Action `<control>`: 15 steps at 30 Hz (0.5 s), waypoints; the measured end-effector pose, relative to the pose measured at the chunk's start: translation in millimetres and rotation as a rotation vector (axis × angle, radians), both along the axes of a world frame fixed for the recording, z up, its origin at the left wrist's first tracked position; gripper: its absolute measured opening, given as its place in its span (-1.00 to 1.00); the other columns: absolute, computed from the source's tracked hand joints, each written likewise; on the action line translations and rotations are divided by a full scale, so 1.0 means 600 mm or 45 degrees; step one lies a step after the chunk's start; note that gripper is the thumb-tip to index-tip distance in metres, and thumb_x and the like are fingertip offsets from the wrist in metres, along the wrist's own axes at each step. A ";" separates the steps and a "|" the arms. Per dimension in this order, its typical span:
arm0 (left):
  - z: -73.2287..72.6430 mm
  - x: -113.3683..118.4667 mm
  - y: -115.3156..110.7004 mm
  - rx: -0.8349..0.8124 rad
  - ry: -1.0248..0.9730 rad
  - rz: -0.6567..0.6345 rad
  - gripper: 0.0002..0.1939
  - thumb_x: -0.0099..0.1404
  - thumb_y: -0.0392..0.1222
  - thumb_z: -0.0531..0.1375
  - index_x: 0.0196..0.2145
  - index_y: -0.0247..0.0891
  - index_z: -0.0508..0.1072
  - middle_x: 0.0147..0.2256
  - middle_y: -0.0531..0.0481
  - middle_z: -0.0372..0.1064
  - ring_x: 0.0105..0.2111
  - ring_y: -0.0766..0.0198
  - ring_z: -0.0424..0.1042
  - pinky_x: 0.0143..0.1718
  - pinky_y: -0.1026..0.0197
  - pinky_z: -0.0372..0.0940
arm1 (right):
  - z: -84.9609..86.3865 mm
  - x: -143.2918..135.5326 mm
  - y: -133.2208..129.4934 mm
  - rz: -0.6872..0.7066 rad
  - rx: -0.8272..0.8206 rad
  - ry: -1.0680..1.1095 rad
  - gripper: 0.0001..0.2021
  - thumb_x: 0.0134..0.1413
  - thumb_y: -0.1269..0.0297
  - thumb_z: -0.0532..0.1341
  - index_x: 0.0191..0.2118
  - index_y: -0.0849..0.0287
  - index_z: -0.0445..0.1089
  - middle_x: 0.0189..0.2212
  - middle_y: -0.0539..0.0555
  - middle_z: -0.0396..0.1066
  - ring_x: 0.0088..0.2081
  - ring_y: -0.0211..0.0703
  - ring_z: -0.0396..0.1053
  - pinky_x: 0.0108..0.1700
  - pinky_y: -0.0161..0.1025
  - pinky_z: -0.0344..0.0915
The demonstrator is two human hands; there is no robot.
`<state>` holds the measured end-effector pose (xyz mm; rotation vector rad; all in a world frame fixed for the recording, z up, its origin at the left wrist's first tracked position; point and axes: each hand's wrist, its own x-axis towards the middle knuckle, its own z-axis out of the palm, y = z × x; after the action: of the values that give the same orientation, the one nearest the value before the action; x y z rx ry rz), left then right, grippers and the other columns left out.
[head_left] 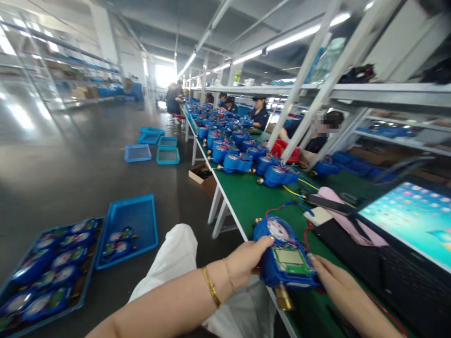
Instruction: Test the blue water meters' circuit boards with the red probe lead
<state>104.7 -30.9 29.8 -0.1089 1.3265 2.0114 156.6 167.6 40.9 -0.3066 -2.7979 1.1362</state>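
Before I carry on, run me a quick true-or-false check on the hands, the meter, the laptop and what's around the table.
1. The left hand has its thumb on the blue meter. True.
2. The laptop screen is dark. False: it is lit.
3. The right hand is at the meter's right-hand edge. True.
4. The gold bracelet is on the right arm. False: it is on the left arm.
5. Blue trays lie on the floor. True.
6. The tabletop is red. False: it is green.
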 end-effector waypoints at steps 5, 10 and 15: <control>-0.002 -0.046 -0.038 0.198 -0.110 -0.176 -0.41 -0.09 0.22 0.33 -0.29 -0.37 0.45 -0.29 -0.17 0.48 -0.31 0.21 0.44 -0.17 0.20 0.31 | 0.014 0.023 -0.080 0.015 -0.207 -0.227 -0.50 0.02 -0.20 0.01 -0.29 0.14 0.40 -0.42 0.08 0.48 -0.44 -0.08 0.43 -0.43 -0.28 0.37; 0.004 -0.059 -0.063 0.326 -0.197 -0.262 -0.63 -0.07 -0.06 0.39 -0.41 -0.42 0.46 -0.46 -0.10 0.48 -0.47 0.30 0.42 -0.28 0.26 0.32 | 0.022 0.015 -0.107 0.003 -0.235 -0.261 -0.51 0.06 -0.23 0.00 -0.36 0.13 0.34 -0.49 0.02 0.39 -0.49 -0.14 0.35 -0.52 -0.32 0.31; 0.000 -0.063 -0.106 0.410 -0.273 -0.136 -0.82 0.03 -0.19 0.25 -0.43 -0.38 0.47 -0.51 -0.01 0.46 -0.49 0.36 0.40 -0.33 0.34 0.30 | 0.044 -0.015 -0.108 -0.027 -0.236 -0.157 -0.45 0.06 -0.27 -0.06 -0.49 0.10 0.36 -0.58 0.03 0.36 -0.57 -0.12 0.36 -0.55 -0.27 0.34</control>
<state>66.7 -94.8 29.6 -0.0986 0.8479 2.0306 147.7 102.8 67.6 -0.4352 -2.7883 1.4214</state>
